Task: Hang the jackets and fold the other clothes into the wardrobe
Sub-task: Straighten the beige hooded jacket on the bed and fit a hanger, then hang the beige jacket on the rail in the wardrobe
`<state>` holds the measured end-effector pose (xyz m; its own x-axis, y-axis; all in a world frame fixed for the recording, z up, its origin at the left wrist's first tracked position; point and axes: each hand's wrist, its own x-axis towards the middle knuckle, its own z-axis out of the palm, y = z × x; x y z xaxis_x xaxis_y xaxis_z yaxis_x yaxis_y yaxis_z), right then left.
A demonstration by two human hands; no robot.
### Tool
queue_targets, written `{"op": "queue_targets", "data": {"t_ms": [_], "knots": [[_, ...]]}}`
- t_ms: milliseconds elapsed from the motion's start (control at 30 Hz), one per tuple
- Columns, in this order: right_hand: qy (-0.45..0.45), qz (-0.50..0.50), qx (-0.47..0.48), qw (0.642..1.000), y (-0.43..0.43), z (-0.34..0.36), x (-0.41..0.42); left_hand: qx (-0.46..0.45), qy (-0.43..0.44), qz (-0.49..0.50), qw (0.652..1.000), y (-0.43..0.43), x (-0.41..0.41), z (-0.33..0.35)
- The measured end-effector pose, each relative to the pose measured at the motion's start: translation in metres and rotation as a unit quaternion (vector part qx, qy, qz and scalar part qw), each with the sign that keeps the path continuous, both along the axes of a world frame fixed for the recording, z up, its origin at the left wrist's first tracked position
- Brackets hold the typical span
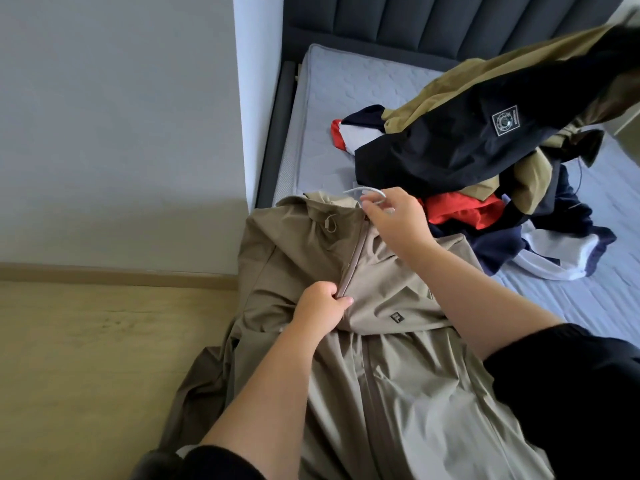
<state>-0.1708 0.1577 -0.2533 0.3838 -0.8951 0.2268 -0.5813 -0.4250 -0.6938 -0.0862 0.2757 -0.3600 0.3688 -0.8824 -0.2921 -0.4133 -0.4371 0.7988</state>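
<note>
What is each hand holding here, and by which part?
Left hand pinches the beige jacket at its zipper edge; right hand holds the white hanger by its hook at the collar.

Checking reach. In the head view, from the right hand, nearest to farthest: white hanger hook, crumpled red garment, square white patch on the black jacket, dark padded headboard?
1. White hanger hook: in the right hand.
2. Crumpled red garment: just right.
3. Square white patch: up the pile.
4. Dark padded headboard: bed's far end.
</note>
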Motion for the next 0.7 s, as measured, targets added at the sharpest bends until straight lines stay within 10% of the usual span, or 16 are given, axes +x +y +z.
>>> {"op": "queue_targets", "data": {"t_ms": [267,700], "knots": [[-0.003,-0.009,-0.063,0.998,0.011,0.048,0.012,-0.186,0.064,0.139,0.97,0.0,-0.01,0.056],[-0.131,0.041,-0.092,0.986,0.088,0.246,0.05,-0.275,-0.248,0.165,0.914,0.045,0.064,0.244]]}}
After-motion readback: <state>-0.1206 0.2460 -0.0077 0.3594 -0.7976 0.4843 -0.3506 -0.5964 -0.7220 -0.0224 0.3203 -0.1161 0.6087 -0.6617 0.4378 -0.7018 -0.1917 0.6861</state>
